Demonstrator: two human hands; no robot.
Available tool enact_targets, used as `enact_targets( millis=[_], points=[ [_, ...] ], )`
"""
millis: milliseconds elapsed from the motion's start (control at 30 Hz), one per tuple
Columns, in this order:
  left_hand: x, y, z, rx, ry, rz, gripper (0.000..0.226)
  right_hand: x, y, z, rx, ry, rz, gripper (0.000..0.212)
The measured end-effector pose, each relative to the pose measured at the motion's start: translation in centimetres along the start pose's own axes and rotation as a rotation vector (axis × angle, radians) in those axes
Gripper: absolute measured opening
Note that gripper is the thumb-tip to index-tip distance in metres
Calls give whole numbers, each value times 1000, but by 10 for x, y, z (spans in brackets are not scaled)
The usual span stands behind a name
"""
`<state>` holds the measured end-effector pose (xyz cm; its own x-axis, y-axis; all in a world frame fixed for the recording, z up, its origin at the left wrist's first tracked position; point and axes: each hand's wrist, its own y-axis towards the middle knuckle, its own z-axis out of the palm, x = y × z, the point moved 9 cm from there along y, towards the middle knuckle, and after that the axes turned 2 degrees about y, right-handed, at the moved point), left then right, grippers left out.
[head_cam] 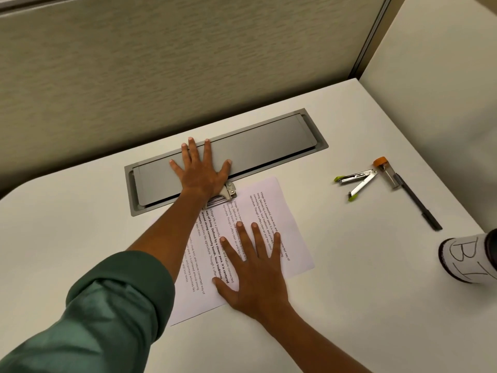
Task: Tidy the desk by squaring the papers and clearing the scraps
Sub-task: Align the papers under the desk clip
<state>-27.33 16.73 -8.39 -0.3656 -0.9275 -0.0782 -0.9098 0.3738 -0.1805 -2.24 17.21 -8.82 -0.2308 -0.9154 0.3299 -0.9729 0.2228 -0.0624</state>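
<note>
On the papers (271, 211), the right hand (252, 275) lies flat, fingers spread.

The left hand (200, 170) lies flat, fingers spread, on the grey cable-tray lid (242, 154) near the desk's (80, 238) back edge. The right hand (252, 267) presses flat on the fanned printed papers (279, 208). An opened stapler (356, 181), a pen (418, 204) and a labelled container (468, 258) lie toward the right edge.

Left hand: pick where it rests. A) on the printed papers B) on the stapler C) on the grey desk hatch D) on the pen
C: the left hand lies flat, fingers spread, on the grey hatch; the right hand is the one on the papers.
</note>
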Motion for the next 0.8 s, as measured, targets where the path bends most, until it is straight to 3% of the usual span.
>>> enact_targets(
  millis=[267, 800],
  points=[
    [-2, -2, -4, 18, -42, 14, 81, 1, -1, 0, 25, 21, 9, 80],
    [-10, -17, -28, -92, -172, 83, 74, 2, -4, -7, 32, 40, 11, 79]
  ],
)
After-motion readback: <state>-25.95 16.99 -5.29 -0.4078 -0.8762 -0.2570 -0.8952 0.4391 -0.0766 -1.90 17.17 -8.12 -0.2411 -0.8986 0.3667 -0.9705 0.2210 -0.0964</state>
